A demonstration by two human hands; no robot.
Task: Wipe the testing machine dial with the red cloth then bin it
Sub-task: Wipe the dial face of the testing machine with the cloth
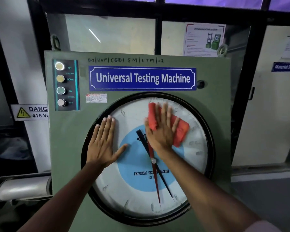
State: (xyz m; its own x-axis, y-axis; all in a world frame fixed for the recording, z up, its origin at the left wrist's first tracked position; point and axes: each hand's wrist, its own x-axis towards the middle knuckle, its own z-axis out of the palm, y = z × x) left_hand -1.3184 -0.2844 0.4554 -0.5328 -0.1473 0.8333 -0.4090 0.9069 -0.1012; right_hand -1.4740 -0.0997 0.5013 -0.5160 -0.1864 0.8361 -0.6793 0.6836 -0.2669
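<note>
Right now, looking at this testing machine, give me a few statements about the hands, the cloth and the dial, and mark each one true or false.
1. The right hand presses the red cloth flat against the dial. True.
2. The left hand holds a second cloth. False: it is bare, palm spread on the dial's left side.
3. The cloth sits on the dial's upper right part. True.
4. The button panel is to the right of the dial. False: it is at the upper left of the machine front.
5. The cloth is already in a bin. False: it is on the dial; no bin shows.

Dim indoor light, wide-angle bowing at edges, slight motion blur.
</note>
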